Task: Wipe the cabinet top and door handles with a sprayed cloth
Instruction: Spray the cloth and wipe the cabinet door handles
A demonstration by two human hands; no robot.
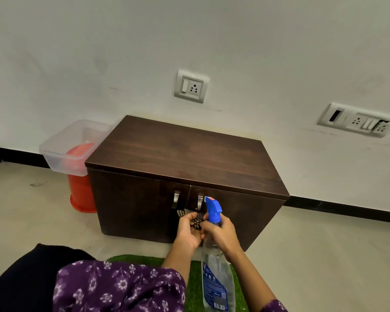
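While her left hand (188, 233) bunched the checked cloth (193, 217) below the cabinet's (178, 152) 2 handles (176, 198), her right hand (223, 235) gripped the spray bottle (215, 264).

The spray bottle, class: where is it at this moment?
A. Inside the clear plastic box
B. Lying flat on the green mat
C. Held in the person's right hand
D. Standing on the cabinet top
C: the right hand grips the neck of the spray bottle in front of the cabinet, close beside the cloth that the left hand holds.
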